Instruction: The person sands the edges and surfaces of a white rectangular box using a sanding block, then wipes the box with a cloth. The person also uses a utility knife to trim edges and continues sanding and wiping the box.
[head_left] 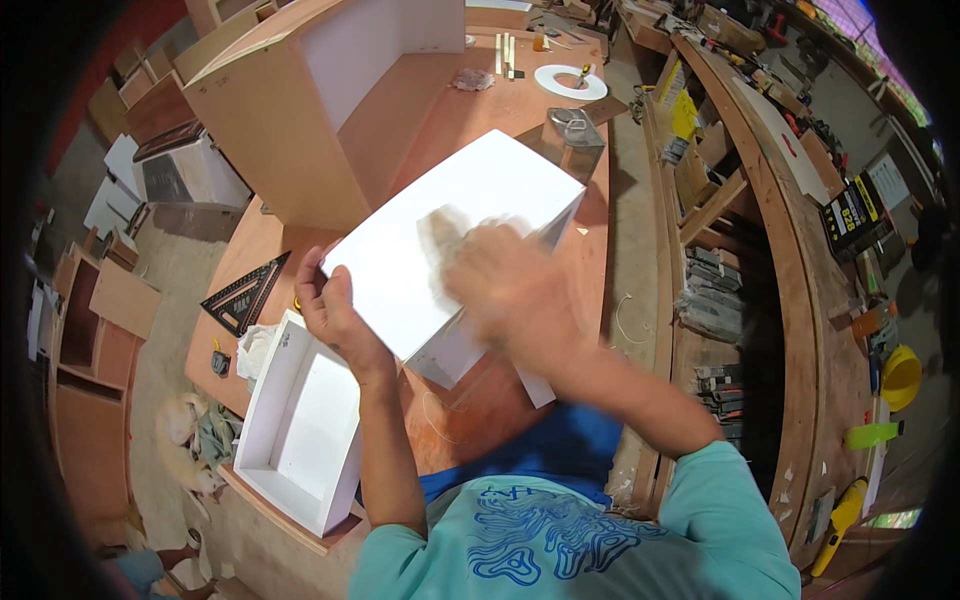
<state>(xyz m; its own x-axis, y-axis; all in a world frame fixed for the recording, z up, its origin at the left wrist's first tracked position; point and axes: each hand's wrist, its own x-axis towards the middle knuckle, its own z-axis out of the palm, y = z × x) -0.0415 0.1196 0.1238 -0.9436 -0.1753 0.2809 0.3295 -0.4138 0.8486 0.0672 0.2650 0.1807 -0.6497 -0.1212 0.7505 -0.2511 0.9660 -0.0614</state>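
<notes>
One smooth white rectangular box (385, 275) lies ahead of the person in the head view, long axis slanting from near left to far right. The left hand (338, 312) clasps its near-left end. The motion-blurred right hand (505, 280) is over its right side, beside a tan-grey piece (438, 240); blur hides whether it grips this.

Box (510, 185) over table (445, 115) | drawer (312, 435) left, nearer | triangle (262, 281) left | cabinet (275, 130) behind, left | tin (578, 140) behind, right; tape roll (545, 80) beyond | workbench (765, 160) right of table
</notes>
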